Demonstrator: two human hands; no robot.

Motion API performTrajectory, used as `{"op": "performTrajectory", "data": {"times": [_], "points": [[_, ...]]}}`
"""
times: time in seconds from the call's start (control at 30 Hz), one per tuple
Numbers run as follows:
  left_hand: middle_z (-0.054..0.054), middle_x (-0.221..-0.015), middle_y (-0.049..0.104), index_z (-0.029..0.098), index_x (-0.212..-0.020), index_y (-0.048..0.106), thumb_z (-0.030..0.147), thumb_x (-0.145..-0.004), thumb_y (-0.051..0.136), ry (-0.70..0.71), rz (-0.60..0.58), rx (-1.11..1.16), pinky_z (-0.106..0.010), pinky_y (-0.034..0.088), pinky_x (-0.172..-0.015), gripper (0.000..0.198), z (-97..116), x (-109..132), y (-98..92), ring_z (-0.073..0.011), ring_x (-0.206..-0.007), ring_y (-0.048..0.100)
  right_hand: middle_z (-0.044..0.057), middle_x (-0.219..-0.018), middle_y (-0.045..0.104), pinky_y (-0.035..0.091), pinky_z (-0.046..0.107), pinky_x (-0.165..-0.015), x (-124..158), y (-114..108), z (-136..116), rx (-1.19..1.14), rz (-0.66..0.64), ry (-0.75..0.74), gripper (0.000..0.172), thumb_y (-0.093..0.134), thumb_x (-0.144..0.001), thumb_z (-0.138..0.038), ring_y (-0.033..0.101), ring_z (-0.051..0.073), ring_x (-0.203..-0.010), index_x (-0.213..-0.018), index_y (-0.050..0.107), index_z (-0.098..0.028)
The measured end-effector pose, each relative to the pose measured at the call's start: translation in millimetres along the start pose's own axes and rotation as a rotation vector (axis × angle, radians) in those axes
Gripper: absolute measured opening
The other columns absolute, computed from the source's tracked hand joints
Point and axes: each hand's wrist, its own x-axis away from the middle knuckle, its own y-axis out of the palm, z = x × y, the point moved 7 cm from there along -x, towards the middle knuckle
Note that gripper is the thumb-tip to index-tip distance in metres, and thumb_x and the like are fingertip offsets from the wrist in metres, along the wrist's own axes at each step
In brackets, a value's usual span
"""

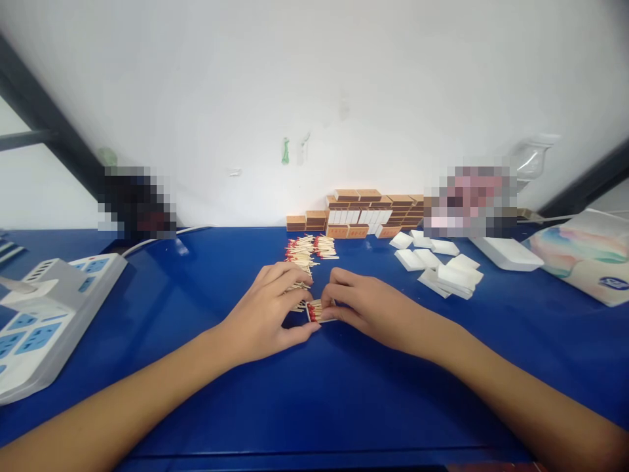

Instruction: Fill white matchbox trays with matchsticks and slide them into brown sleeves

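Note:
Between my hands, on the blue table, lies a small white matchbox tray [320, 319] holding red-headed matches [315, 311]. My left hand [268, 305] grips the tray's left end with thumb and fingers. At the tray's right end, my right hand [361, 298] has its fingers bent down onto the matches and the tray edge; its fingertips are partly hidden. Just beyond my left hand a pile of loose matches [301, 249] spreads over the table, partly covered by my fingers. A smaller bunch of matches [325, 247] lies to its right.
Stacked matchboxes [363, 213] stand against the wall. White trays [449, 272] lie scattered to the right, near a white box [508, 254] and a tissue pack [584, 255]. A power strip [63, 314] with a plug occupies the left of the blue table [314, 400].

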Motion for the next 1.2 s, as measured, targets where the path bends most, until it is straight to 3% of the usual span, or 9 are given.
{"op": "performTrajectory", "data": {"times": [1.2], "points": [[-0.010, -0.127, 0.068, 0.020, -0.102, 0.072, 0.039, -0.092, 0.075, 0.003, -0.007, 0.007, -0.048, 0.046, -0.106, 0.022, 1.1, 1.0, 0.5, -0.0301, -0.128, 0.057, 0.003, -0.099, 0.062, 0.042, 0.029, -0.067, 1.2, -3.0, -1.0, -0.026, 0.024, 0.020, 0.012, 0.062, -0.103, -0.028, 0.056, 0.013, -0.073, -0.096, 0.068, -0.020]]}}
